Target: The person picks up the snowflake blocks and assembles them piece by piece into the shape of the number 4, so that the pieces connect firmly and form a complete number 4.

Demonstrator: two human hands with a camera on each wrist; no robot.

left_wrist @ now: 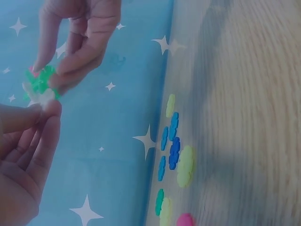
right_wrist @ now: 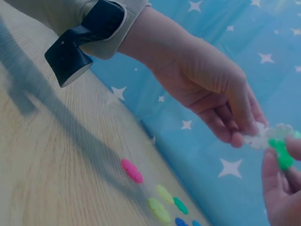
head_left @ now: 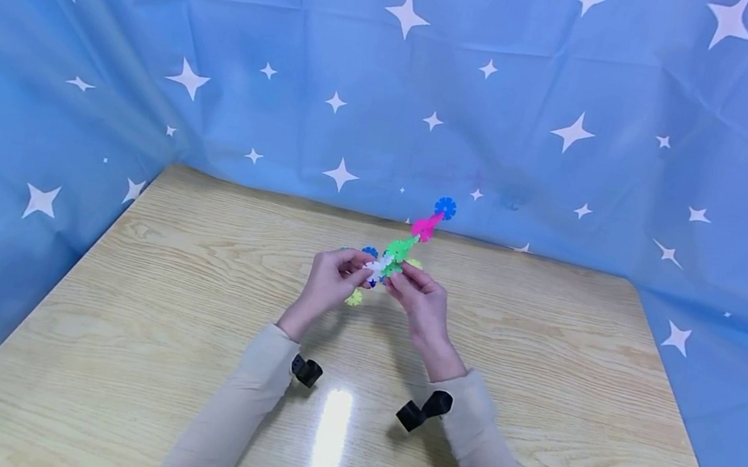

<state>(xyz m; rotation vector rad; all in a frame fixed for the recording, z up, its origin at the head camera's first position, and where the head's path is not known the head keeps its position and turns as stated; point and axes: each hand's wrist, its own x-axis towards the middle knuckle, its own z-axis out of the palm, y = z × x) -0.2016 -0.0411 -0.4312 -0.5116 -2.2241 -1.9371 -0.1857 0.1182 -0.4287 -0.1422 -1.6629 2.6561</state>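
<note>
My left hand (head_left: 328, 282) pinches a white snowflake disc (head_left: 377, 268) between thumb and fingertips. Facing it, my right hand (head_left: 424, 307) grips a green snowflake disc (head_left: 398, 250) that meets the white one. From the green part the joined chain slants up and away through pink discs (head_left: 423, 229) to a blue disc (head_left: 446, 208) at its far tip. Both hands hold the chain above the table. In the left wrist view the fingertips hide part of the joint between white and green; whether those slots are fully pushed together I cannot tell.
On the wooden table (head_left: 542, 375) beneath the hands lie several loose discs, among them a yellow disc (left_wrist: 186, 166), a dark blue disc (left_wrist: 174, 153), a green disc (left_wrist: 159, 202) and a pink disc (right_wrist: 131, 171). A starry blue cloth (head_left: 394, 106) hangs behind the table.
</note>
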